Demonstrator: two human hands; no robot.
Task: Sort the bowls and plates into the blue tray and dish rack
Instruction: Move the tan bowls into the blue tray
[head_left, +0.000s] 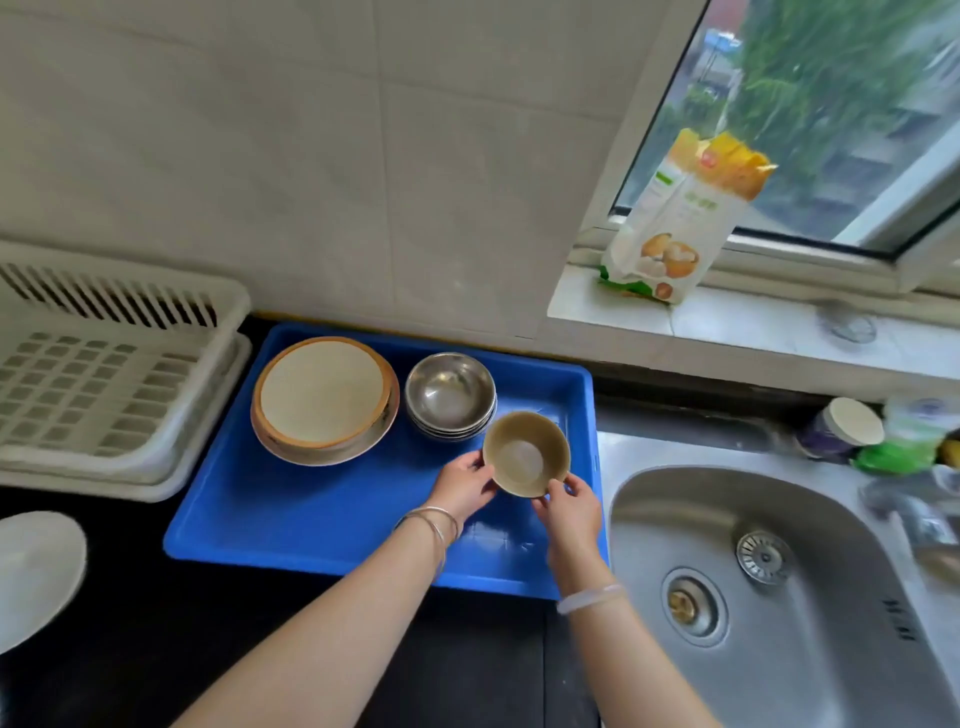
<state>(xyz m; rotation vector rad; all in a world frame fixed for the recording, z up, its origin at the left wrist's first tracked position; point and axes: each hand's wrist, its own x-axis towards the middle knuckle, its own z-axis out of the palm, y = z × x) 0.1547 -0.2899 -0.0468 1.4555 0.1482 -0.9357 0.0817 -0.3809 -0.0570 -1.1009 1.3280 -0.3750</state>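
Note:
A small tan bowl (525, 453) is held between both my hands above the right part of the blue tray (322, 525). My left hand (462, 486) grips its left rim and my right hand (569, 506) grips its lower right rim. In the tray, a stack of brown-rimmed plates (324, 399) sits at the back left. Next to it, on its right, stands a stack of steel bowls (451, 396). The white dish rack (104, 374) stands to the left of the tray with nothing in it. A white plate (36, 571) lies at the left edge on the dark counter.
A steel sink (779, 587) with a drain and strainer lies to the right of the tray. A flour bag (685, 218) leans on the windowsill. A cup (844, 428) and green items sit behind the sink. A tiled wall rises behind the tray.

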